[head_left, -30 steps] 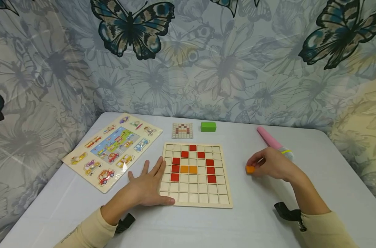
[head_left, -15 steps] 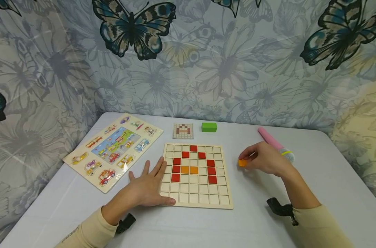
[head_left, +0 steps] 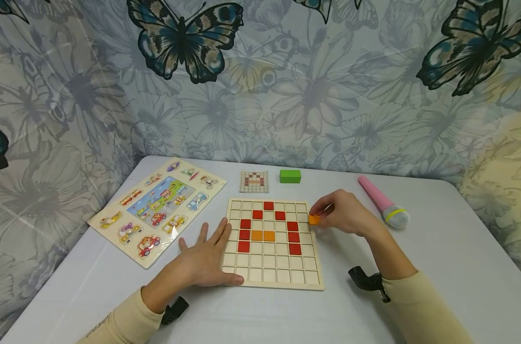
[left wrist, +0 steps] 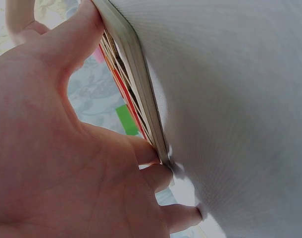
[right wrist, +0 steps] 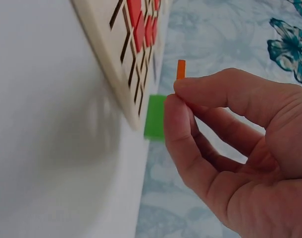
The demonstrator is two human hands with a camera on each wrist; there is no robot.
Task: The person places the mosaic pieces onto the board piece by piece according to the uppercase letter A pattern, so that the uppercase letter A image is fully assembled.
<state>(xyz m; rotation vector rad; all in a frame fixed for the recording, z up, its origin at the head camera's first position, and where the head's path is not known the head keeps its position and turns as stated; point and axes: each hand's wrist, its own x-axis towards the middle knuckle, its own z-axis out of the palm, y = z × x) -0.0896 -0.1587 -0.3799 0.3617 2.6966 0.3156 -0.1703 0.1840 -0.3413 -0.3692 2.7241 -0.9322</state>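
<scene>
My right hand [head_left: 344, 212] pinches an orange square tile [head_left: 314, 219] between thumb and forefinger, held just over the right edge of a wooden grid board [head_left: 281, 284]. In the right wrist view the orange tile [right wrist: 180, 69] is seen edge-on, raised off the table. Spread flat, my left hand [head_left: 204, 260] rests against the board's left side, its thumb on the lower left corner. In the left wrist view, the thumb and fingers [left wrist: 74, 37] touch the board's edge [left wrist: 146, 94]. Several red tiles [head_left: 269, 206] and two orange tiles [head_left: 262, 236] sit in the grid.
Behind the board lie a small patterned card [head_left: 254, 182] and a green block [head_left: 290, 177]. A vehicle picture puzzle [head_left: 157, 210] lies at the left. At the right is a pink toy microphone [head_left: 382, 200]. A butterfly-print cloth [head_left: 312, 95] hangs behind the white table.
My right hand has carried the orange tile leftward and away from me, from the table beside the microphone to the board's right edge. My left hand has stayed in place.
</scene>
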